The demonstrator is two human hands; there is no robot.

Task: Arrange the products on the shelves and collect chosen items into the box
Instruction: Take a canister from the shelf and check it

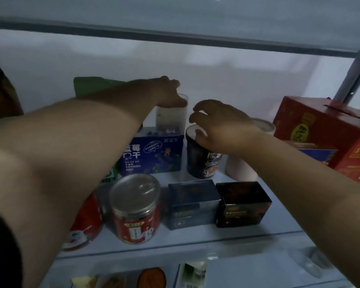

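Note:
My left hand (169, 92) reaches to the back of the shelf (195, 235) and grips the top of a clear, pale container (172, 118), which stands on a blue box with white lettering (154, 154). My right hand (214, 123) hovers with loosely curled fingers over the lid of a dark round tub (200, 161), its thumb near the rim; a firm hold is not visible. Both forearms stretch across the shelf from the lower corners.
At the front stand a red can with a silver lid (136, 208), a second red can (85, 223), a grey-blue box (192, 204) and a black box (242, 204). A large red carton (324, 129) fills the right. A green pack (89, 86) and a white tub (264, 124) sit behind.

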